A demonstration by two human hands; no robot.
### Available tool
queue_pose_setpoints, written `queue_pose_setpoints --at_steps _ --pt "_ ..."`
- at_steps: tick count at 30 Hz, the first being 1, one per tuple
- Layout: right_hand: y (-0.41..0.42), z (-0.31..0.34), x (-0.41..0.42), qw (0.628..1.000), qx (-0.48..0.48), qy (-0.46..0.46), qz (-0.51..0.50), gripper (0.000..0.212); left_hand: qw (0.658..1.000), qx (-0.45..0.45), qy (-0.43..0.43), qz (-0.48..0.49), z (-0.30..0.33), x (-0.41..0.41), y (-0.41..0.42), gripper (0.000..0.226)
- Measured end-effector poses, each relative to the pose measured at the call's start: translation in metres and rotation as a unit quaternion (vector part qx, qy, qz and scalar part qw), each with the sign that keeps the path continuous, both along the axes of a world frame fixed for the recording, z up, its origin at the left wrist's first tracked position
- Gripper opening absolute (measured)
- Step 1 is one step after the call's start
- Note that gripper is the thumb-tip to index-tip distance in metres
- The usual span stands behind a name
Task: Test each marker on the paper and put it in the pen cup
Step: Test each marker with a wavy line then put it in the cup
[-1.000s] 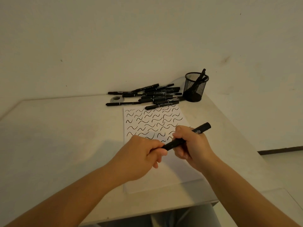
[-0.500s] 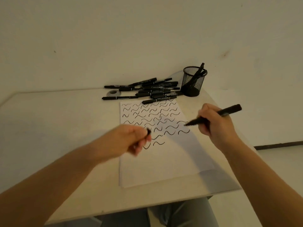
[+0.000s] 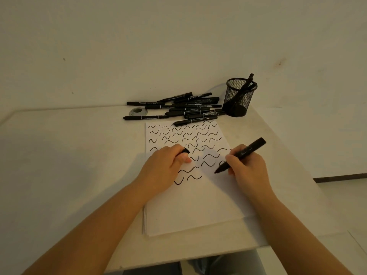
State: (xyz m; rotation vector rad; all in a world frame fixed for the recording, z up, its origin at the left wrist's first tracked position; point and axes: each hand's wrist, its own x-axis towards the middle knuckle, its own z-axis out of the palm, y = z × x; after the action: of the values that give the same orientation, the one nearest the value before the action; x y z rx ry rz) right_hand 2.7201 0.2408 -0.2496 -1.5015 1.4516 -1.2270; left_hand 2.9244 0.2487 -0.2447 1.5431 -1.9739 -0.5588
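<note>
A pile of markers (image 3: pixel 186 109) blocked the paper's (image 3: pixel 190 211) twelve o'clock edge, one marker overlapping it. The mesh pen cup (image 3: pixel 237 100) stood at one o'clock, touching the pile, its mouth open from above though markers leaned inside. Bare table (image 3: pixel 69 155) lay at nine o'clock; the paper's six o'clock half was unmarked.

Both forearms are bare with no sleeves, watch or rings showing on the left hand (image 3: pixel 162 171) or right hand (image 3: pixel 248 171).

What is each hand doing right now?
Left hand: closed, holding the marker cap.
Right hand: closed, holding the uncapped marker, tip at the paper.
</note>
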Motion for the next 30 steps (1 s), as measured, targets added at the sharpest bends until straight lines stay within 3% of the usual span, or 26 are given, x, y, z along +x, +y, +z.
queue_pose_setpoints --at_steps 6,17,26,30 --pt "0.0063 -0.0003 0.0035 0.993 -0.014 0.030 0.113 0.018 1.000 -0.009 0.020 -0.003 -0.0041 0.0012 -0.0008 0.024" --pt "0.0094 0.0018 0.0041 0.989 -0.027 0.053 0.135 0.018 1.000 -0.011 0.025 0.002 -0.0069 0.0028 -0.0017 0.019" --pt "0.0059 0.0009 -0.0036 0.994 -0.059 0.094 -0.004 0.023 1.000 -0.013 0.028 0.002 -0.0062 0.0032 -0.0011 0.023" --pt "0.0075 0.0057 -0.0003 0.995 -0.100 0.023 -0.017 0.022 1.000 -0.011 0.019 -0.005 -0.0042 0.0027 0.0004 0.018"
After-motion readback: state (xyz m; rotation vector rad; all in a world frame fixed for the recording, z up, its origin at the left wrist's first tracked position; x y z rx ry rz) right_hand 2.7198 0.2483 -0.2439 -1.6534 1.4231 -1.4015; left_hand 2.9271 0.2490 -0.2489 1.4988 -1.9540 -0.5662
